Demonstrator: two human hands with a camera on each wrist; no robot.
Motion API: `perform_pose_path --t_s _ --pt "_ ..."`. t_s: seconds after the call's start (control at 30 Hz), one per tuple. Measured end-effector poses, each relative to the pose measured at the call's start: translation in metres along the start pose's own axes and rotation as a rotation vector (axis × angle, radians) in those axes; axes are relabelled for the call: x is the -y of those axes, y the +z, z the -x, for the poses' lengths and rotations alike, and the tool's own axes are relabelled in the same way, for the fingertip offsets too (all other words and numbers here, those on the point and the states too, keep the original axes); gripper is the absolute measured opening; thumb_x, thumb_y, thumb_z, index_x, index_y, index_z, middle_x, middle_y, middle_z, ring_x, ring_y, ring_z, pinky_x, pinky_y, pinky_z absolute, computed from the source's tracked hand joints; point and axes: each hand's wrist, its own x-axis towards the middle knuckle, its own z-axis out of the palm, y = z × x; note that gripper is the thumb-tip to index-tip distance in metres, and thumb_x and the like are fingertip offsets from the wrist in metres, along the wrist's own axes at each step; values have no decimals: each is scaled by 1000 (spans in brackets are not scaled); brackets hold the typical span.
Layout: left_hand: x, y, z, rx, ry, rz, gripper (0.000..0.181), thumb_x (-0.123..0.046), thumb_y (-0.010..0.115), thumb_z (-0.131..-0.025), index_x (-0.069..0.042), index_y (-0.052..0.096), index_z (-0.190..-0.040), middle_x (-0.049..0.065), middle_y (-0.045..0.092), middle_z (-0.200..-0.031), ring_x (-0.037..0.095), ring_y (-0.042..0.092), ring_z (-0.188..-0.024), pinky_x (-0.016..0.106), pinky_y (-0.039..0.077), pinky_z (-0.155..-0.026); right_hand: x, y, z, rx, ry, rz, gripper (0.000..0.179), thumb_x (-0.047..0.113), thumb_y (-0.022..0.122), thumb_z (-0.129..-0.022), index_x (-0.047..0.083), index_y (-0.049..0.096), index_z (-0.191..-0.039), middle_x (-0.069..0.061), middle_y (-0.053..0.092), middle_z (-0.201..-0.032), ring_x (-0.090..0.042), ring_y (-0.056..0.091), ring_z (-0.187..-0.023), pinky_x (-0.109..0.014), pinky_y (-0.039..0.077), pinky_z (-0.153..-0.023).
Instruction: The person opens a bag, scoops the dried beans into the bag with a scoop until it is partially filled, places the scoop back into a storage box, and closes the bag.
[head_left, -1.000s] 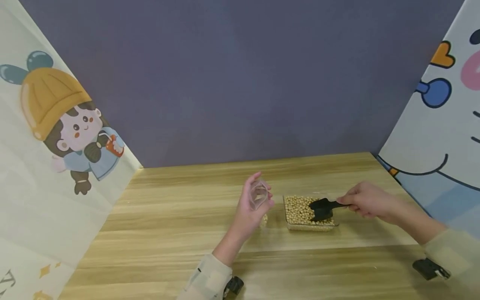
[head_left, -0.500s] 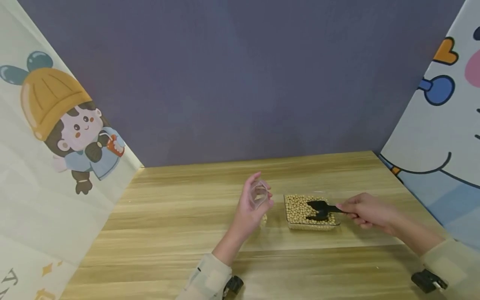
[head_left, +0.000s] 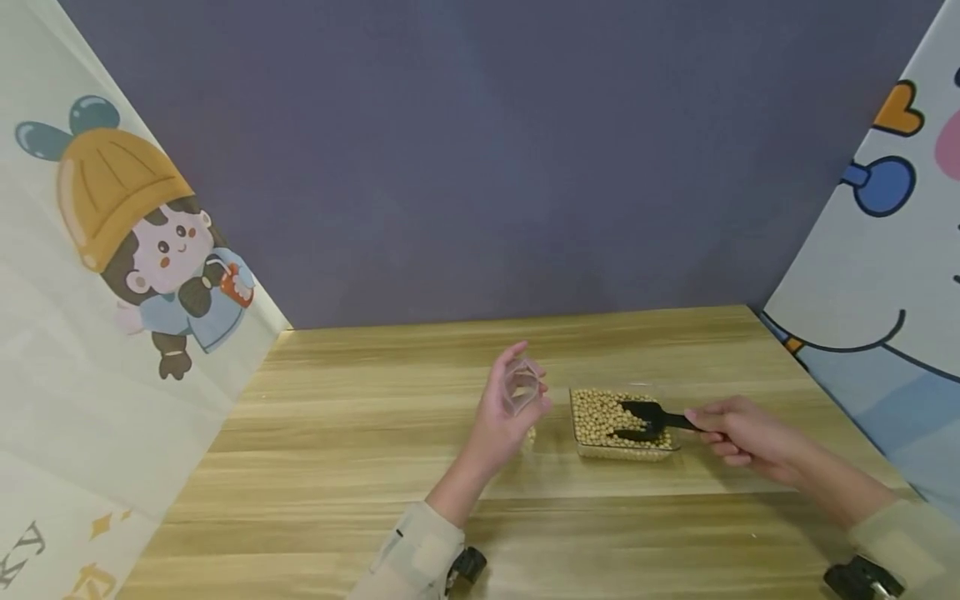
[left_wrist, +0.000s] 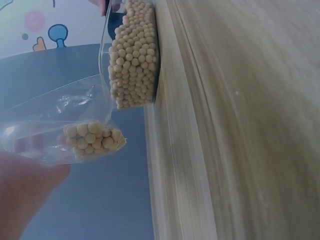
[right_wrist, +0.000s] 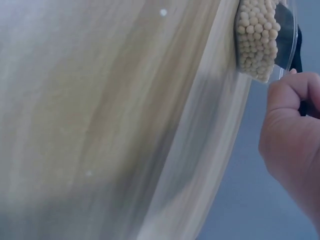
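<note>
My left hand (head_left: 501, 417) holds a clear plastic bag (left_wrist: 75, 107) by its spread mouth, thumb and fingers curled round the opening. A small heap of soybeans (left_wrist: 92, 138) sits in the bag's bottom corner. To its right stands a clear rectangular container (head_left: 626, 456), filled with more soybeans (head_left: 596, 415). With my right hand (head_left: 742, 429) I grip the handle of a black scoop (head_left: 656, 419). The blade is sunk into the beans at the container's right side, so part of it is covered. In the right wrist view the container's clear wall (right_wrist: 282, 73) rises close to the fingers.
The container stands on a wood-grain table (head_left: 337, 467). A dark grey-blue panel (head_left: 480, 167) closes off the back. Cartoon-printed white panels flank the table at the left (head_left: 45, 350) and right (head_left: 862, 275). Black devices hang at both wrists.
The scoop has been turned and pushed deeper into the beans, its blade now partly buried. My right hand has moved slightly down and right. The left hand and bag have stayed nearly still.
</note>
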Motion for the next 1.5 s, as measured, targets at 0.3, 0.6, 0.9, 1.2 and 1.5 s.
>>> perform_pose_path --t_s 0.3,0.6,0.9,1.2,1.5 --pt "3 -2 -1 7 22 10 78 3 64 -93 -4 27 -161 35 47 -136 12 57 -116 56 51 -115 -9 -15 7 50 -25 -150 31 28 40 -117 19 44 -87 6 38 -77 -8 22 -59 -29 18 -55" --pt "4 -4 -2 13 19 5 79 4 64 -92 -4 27 -161 33 48 -135 13 56 -116 53 51 -115 -4 -16 7 61 -46 -155 31 27 38 -117 18 43 -88 6 38 -77 -9 21 -59 -31 15 -54" --pt "3 -5 0 9 2 10 79 3 65 -92 -6 28 -161 34 48 -137 12 56 -115 46 51 -115 -1 -15 7 27 -27 -137 31 28 39 -117 18 46 -88 6 39 -77 -9 20 -58 -31 16 -53" --pt "3 -4 0 19 3 -15 81 3 66 -91 -6 27 -161 32 50 -137 13 54 -117 57 49 -116 14 -15 10 51 -75 -115 35 28 38 -117 19 43 -83 8 39 -74 -14 16 -57 -36 12 -54" --pt "7 -1 0 18 11 -57 74 2 69 -93 -5 33 -157 33 52 -137 35 56 -121 46 51 -113 54 -8 14 50 -133 -139 38 30 39 -117 21 36 -80 5 25 -68 -24 7 -57 -40 10 -54"
